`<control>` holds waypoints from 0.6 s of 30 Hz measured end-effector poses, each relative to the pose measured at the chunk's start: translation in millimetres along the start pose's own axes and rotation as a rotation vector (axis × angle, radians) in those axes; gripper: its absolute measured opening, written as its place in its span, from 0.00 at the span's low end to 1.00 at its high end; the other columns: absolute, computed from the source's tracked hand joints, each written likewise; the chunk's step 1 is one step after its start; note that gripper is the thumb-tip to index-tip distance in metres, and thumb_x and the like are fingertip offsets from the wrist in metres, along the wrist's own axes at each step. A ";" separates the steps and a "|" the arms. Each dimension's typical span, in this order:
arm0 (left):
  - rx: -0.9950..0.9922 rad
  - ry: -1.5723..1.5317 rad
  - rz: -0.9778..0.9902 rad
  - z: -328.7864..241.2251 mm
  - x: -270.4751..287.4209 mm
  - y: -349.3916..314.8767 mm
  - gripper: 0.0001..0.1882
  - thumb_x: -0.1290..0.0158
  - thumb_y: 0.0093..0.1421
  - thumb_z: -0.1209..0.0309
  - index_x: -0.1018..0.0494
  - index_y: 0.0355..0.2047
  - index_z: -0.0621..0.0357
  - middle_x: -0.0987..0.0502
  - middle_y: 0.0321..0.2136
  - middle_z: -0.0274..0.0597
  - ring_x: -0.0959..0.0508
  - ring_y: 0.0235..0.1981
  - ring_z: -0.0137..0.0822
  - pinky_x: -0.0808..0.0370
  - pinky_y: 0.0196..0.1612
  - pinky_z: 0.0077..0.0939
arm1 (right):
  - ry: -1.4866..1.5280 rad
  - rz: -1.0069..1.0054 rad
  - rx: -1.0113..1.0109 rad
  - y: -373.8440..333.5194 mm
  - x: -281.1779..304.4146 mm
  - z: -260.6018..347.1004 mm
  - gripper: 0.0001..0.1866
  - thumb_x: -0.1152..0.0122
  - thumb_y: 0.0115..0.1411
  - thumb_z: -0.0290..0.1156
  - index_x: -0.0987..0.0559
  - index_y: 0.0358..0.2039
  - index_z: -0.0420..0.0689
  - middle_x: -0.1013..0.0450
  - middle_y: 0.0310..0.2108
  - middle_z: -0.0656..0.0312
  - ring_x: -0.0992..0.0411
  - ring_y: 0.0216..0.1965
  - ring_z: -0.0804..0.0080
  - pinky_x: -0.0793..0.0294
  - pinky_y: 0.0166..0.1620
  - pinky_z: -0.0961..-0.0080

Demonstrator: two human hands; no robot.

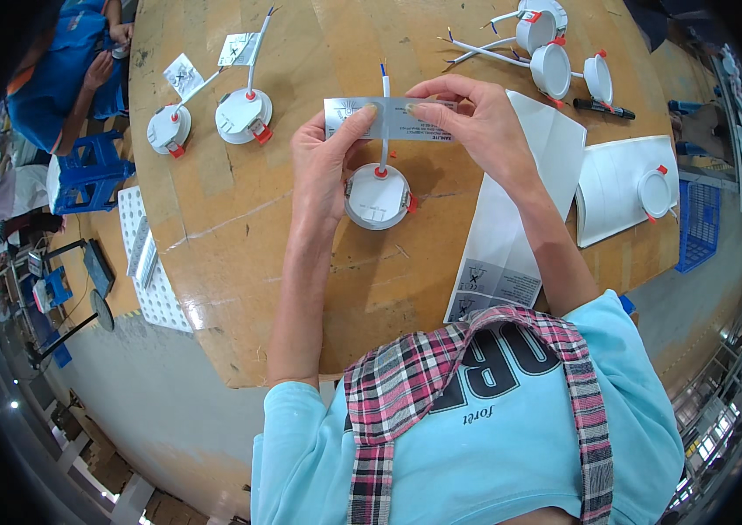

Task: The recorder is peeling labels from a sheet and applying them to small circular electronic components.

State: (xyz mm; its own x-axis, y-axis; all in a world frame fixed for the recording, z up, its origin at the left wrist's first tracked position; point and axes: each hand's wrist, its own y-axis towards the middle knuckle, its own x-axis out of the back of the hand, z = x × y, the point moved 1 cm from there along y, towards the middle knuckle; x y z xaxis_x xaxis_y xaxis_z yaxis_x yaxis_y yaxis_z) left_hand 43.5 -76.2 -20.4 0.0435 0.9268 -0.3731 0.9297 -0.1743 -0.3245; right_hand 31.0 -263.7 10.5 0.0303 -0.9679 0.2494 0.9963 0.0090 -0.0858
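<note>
A silver printed label (407, 129) is stretched flat between my two hands, across the white cable (385, 150) of a round white downlight (377, 203). My left hand (323, 159) pinches the label's left end, thumb on top. At the right end, my right hand (483, 124) grips it the same way. The downlight lies on the table just below the label, with a red clip (413, 204) at its side and bare wire ends above. Under my right forearm lies a long white label sheet (511, 206) with silver labels near its lower end.
Two downlights with tagged cables lie at left, one of them here (244, 116). Several more downlights (551, 72) sit at the far right beside a black marker (603, 108). One rests on white sheets (616, 192). A co-worker (65, 74) sits at the far left.
</note>
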 end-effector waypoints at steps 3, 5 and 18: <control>-0.001 -0.011 0.009 0.3 0.4 -0.3 0.08 0.43 0.58 0.73 0.24 0.37 0.63 0.20 0.34 0.42 0.21 0.34 0.27 0.23 0.41 0.22 | -0.016 0.001 -0.005 0.0 -0.1 -0.1 0.11 0.36 0.54 0.31 0.19 0.36 0.40 0.26 0.23 0.65 0.30 0.26 0.81 0.31 0.31 0.83; 0.004 -0.041 0.033 -1.3 0.1 -1.7 0.09 0.43 0.58 0.72 0.24 0.37 0.63 0.20 0.33 0.41 0.21 0.33 0.28 0.23 0.40 0.23 | -0.032 0.004 -0.009 0.2 -0.1 -0.2 0.11 0.36 0.54 0.32 0.19 0.36 0.40 0.26 0.24 0.64 0.30 0.27 0.81 0.31 0.31 0.83; 0.123 -0.129 0.117 -0.2 -1.4 -0.5 0.11 0.44 0.60 0.68 0.25 0.39 0.62 0.21 0.32 0.41 0.21 0.32 0.28 0.23 0.39 0.26 | -0.013 0.055 -0.046 4.1 0.0 -5.4 0.12 0.36 0.54 0.33 0.19 0.37 0.41 0.27 0.25 0.64 0.29 0.28 0.78 0.30 0.34 0.81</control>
State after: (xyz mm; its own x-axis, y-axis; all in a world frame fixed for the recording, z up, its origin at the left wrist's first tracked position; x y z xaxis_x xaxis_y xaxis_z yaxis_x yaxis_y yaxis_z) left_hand 43.1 -77.3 -19.6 0.0944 0.8490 -0.5199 0.8688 -0.3252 -0.3733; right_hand 34.7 -265.0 5.0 0.0861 -0.9631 0.2551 0.9884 0.0504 -0.1434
